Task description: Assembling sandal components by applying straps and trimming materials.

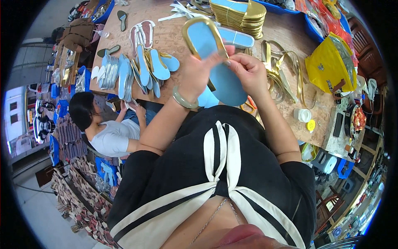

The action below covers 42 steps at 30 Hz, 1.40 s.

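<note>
A light blue shoe insole (230,85) with gold trim around its far end is held up over the near edge of the table. My left hand (197,76), a pale bangle on its wrist, grips it from the left side; the fingers are partly blurred. At the insole's right edge my right hand (248,74) is closed, thumb and fingers pinching the gold edging. Behind it lies a bundle of blue insoles (236,38) tied with a band. A tall stack of gold-edged insoles (248,18) stands farther back.
Blue insoles with silver and gold edges (145,72) lie in groups on the left of the wooden table (286,31). Gold strips (282,70) coil at the right, near a yellow bag (331,62) and a white jar (302,115). A co-worker (112,128) sits at my left.
</note>
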Motion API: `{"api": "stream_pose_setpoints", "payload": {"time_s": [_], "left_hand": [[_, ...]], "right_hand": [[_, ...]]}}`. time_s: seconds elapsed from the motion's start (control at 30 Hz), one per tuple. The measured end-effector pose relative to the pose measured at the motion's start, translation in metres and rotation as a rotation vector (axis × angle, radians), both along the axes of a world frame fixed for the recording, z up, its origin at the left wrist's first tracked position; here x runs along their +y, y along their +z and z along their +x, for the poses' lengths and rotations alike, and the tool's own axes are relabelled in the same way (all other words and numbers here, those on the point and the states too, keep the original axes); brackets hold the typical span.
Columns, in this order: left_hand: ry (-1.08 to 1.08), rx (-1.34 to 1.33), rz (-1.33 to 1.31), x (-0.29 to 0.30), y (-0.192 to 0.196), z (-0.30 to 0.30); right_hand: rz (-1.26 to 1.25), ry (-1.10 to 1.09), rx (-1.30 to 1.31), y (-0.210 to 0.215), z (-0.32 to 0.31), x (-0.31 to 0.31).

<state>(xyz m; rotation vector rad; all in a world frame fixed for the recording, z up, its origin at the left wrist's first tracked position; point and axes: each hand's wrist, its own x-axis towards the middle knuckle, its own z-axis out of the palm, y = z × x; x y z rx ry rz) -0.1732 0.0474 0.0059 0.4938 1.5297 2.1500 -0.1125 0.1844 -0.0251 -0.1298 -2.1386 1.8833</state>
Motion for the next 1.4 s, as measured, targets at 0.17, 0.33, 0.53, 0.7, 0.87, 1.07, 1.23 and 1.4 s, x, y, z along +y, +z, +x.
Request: {"api": "stream_pose_setpoints", "payload": {"time_s": [0.17,0.33,0.53,0.7,0.87,1.07,1.23,1.4], "left_hand": [[0.049,-0.135,0.125,-0.001,-0.036,0.007],[0.070,-0.188,0.159,-0.009,-0.025,-0.007],[0.140,-0.169,0.179,-0.015,-0.014,-0.005],[0.164,-0.168,0.204,-0.018,-0.011,0.004],[0.142,-0.238,0.239,-0.017,-0.013,0.021],[0.101,-0.050,-0.209,-0.020,-0.025,0.025],[-0.183,-0.128,-0.071,-0.044,-0.031,0.009],[-0.283,-0.252,-0.057,-0.064,-0.081,0.029]], "right_hand": [[-0.339,0.089,-0.079,0.001,-0.013,0.009],[-0.246,0.017,-0.129,-0.003,-0.006,0.014],[-0.276,-0.031,-0.088,-0.008,0.006,0.002],[-0.305,-0.022,-0.050,-0.013,0.018,0.001],[-0.030,0.064,-0.151,-0.009,0.025,0.002],[-0.049,0.125,-0.377,-0.024,0.018,-0.002],[-0.265,0.197,-0.300,-0.037,0.022,-0.004],[-0.451,0.320,-0.459,-0.040,0.010,0.001]]}}
